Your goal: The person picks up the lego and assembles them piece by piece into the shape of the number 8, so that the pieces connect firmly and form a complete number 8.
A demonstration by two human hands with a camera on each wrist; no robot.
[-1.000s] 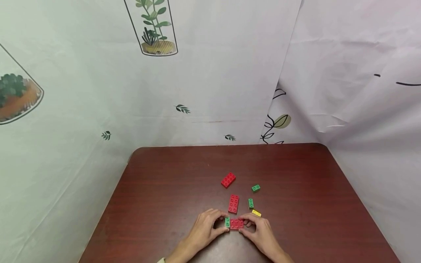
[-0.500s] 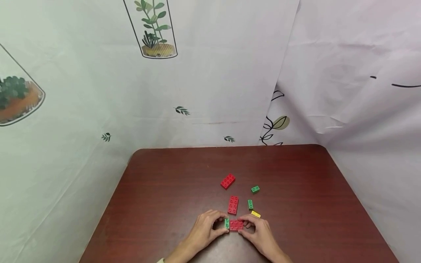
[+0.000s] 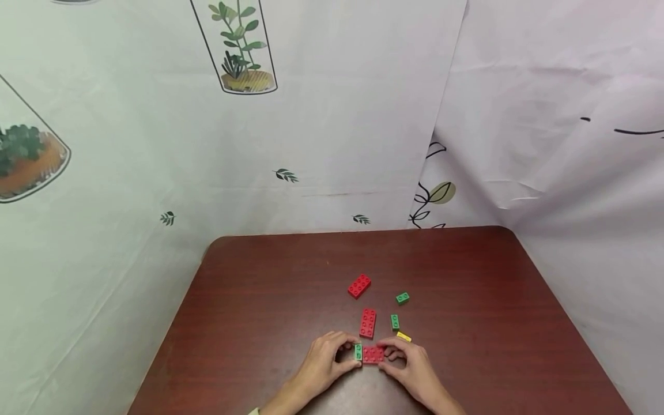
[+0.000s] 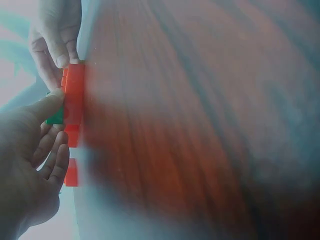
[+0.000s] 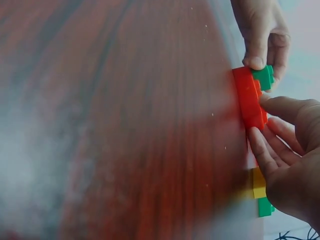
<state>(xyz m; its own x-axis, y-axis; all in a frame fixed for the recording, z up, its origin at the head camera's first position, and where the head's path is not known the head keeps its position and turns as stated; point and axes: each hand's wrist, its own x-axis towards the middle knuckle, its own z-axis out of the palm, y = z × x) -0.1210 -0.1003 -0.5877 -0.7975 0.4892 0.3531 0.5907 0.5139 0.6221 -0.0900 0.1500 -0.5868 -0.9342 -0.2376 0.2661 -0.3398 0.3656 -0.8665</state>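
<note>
In the head view my left hand [image 3: 323, 360] pinches a small green brick [image 3: 358, 352] between thumb and fingers. That brick sits at the left end of a red brick [image 3: 373, 355], and the right wrist view shows the green brick [image 5: 263, 77] raised on the red one [image 5: 247, 100]. Thumb and fingers of my right hand [image 3: 417, 369] hold the red brick's right end. In the left wrist view my left hand [image 4: 30, 155] is beside the red brick [image 4: 75, 95], with my right hand [image 4: 57, 37] at its far end.
Two more red bricks [image 3: 368, 323] [image 3: 359, 286] lie beyond the hands on the brown table [image 3: 259, 300]. Two small green bricks [image 3: 395, 322] [image 3: 402, 298] are to their right. A yellow brick [image 3: 403, 336] lies close behind my right hand. Printed cloth hangs around the table.
</note>
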